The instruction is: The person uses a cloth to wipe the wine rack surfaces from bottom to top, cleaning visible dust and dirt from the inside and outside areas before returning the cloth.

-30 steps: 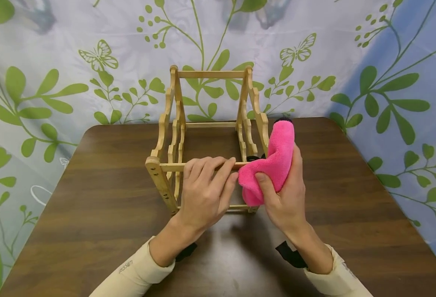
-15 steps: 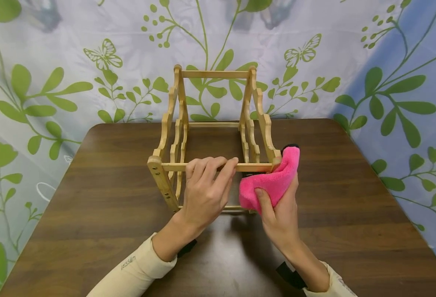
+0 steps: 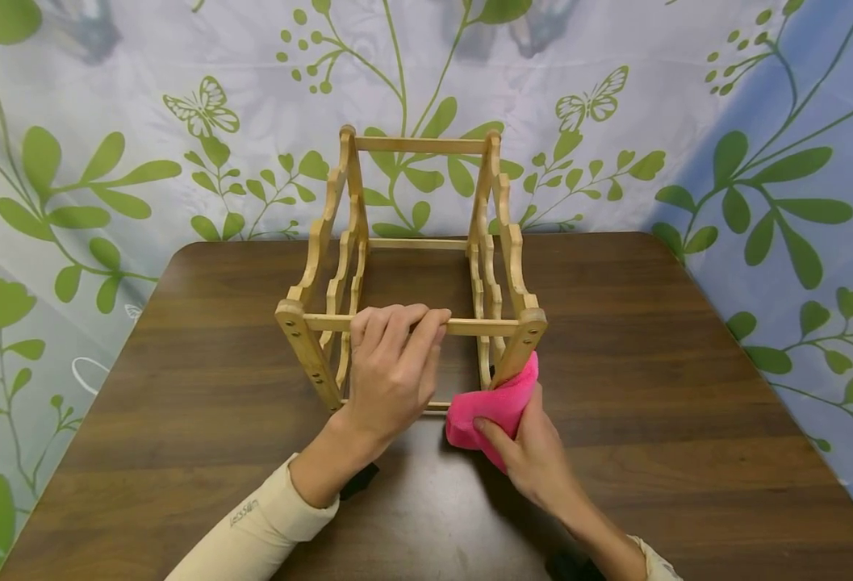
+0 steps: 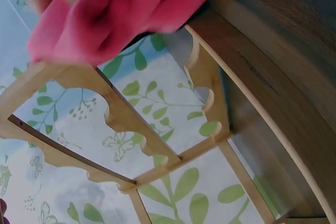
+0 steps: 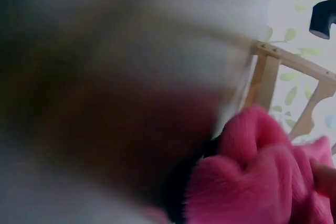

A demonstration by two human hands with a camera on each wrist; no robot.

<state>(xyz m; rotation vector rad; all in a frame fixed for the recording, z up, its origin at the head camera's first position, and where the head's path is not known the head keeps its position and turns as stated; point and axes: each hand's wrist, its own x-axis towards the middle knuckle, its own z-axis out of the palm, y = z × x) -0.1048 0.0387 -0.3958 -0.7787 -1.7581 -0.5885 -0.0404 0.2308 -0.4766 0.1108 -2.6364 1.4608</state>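
Note:
A light wooden rack with wavy-edged side rails, like a wine rack, stands on the table in the head view. My left hand grips its upper front bar, fingers curled over the top. Low on the right front post, my right hand holds a fluffy pink cloth against the wood, the thumb pressing on it. In the left wrist view, the cloth lies over part of the rack. The right wrist view shows the bunched cloth with a dark edge; much of that view is blurred.
The brown wood-grain table extends around the rack on all sides. Behind it hangs a pale curtain printed with green leaves and butterflies. A thin white loop shows past the table's left edge.
The right hand has drawn the cloth down from the rack's upper right front corner to the lower post. The rack's front has shifted slightly left. The left hand keeps its hold on the bar.

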